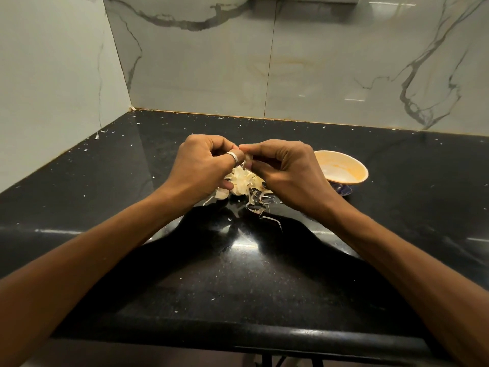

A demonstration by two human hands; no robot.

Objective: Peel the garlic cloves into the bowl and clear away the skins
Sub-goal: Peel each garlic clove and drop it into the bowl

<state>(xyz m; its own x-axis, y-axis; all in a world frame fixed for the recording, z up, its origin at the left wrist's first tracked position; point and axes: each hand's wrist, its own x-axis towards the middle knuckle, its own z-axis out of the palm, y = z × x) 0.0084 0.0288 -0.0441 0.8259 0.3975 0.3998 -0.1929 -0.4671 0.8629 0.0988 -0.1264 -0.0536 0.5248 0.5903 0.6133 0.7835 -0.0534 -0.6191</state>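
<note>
Above the black counter, my left hand (206,165) and my right hand (288,168) meet fingertip to fingertip and pinch a small garlic clove (248,158) between them; most of it is hidden by my fingers. A silver ring sits on my left hand. Just below my hands lies a pile of garlic and pale papery skins (244,185), with thin strips trailing toward me. To the right of my right hand stands a cream and orange bowl (352,165); no cloves show in the part I can see.
The black speckled counter (238,282) carries scattered white skin flecks, mostly along the back and left. Marble-patterned wall tiles (317,62) close the back and left sides. A dark blue object (344,190) peeks out under the bowl. The counter's front edge runs near the frame bottom.
</note>
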